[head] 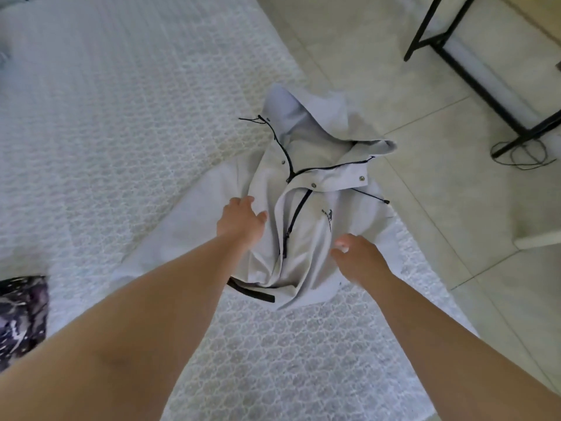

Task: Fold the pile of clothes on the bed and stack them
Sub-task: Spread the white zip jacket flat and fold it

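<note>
A light grey hooded jacket (312,189) with a black zip and black drawcords lies crumpled near the right edge of the bed (106,123), hood pointing away from me and hanging slightly over the edge. My left hand (241,221) rests flat on its left chest panel, fingers spread. My right hand (356,256) hovers at the jacket's lower right part with fingers loosely curled; whether it pinches the fabric is unclear. One sleeve spreads flat to the left under my left forearm.
A dark patterned garment (21,317) lies at the bed's left edge of view. The bed has a white textured cover. To the right is pale tiled floor (425,86), with a black metal frame (473,74) and a loose black cable (522,153).
</note>
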